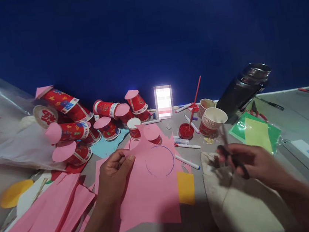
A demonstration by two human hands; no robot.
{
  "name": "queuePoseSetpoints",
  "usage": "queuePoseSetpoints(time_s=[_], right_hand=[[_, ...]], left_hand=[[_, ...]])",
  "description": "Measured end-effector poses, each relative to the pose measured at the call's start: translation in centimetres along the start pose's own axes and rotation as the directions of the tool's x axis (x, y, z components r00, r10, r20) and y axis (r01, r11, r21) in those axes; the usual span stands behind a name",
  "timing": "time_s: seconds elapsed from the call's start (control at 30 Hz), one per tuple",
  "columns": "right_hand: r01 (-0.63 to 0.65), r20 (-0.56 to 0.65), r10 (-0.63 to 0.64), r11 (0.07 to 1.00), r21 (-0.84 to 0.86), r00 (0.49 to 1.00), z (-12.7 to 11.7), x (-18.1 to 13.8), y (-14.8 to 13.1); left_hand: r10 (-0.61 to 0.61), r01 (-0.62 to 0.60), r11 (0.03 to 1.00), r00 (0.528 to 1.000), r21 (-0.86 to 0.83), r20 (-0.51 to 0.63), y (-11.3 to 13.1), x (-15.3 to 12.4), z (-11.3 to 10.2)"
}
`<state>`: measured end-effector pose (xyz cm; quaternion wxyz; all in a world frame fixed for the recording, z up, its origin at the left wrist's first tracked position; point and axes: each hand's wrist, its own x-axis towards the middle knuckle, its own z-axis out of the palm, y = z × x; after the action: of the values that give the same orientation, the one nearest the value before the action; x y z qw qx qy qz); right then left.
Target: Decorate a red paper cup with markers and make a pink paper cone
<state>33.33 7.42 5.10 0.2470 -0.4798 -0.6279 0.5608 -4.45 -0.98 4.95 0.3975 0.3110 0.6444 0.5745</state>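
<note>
Pink paper is held by left grip, scissors beside it by right grip, alignment for cutting seemingly needed.

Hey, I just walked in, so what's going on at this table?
Someone is working with pink paper. Their left hand holds a pink paper sheet with a blue circle drawn on it, not yet cut out. Their right hand holds scissors, somewhat blurred, off to the right of the sheet. Beyond the left hand are decorated red paper cups, several with pink paper tops. Farther right, a dark thermos leans behind stacked paper cups.
</note>
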Motion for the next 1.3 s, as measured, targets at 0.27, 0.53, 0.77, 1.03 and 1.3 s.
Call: queuePoseSetpoints(time_s=[0.27, 0.53, 0.77, 1.03, 1.3], right_hand=[[-0.035, 0.323, -0.015, 0.988, 0.149, 0.946, 10.3, 4.2, 0.8], [-0.133, 0.381, 0.031, 0.961, 0.244, 0.924, 11.5, 3.3, 2.0], [-0.167, 0.384, 0.053, 0.948, 0.270, 0.922, 12.3, 3.6, 1.4], [-0.177, 0.376, 0.054, 0.937, 0.301, 0.925, 12.4, 3.7, 1.6], [-0.206, 0.386, 0.078, 0.931, 0.302, 0.919, 12.4, 3.7, 2.0]], left_hand=[[0.016, -0.019, 0.999, 0.992, -0.027, -0.129, -0.8, -0.3, -1.8], [0.095, -0.097, 0.995, 0.980, -0.005, -0.175, -0.8, -0.6, -1.0], [0.141, -0.131, 0.989, 0.977, 0.072, -0.161, -0.7, -1.1, -0.3], [0.129, -0.116, 0.989, 0.977, 0.087, -0.168, -1.0, -1.3, -0.2], [0.149, -0.134, 0.986, 0.974, 0.100, -0.168, -1.2, -1.2, -0.3]])
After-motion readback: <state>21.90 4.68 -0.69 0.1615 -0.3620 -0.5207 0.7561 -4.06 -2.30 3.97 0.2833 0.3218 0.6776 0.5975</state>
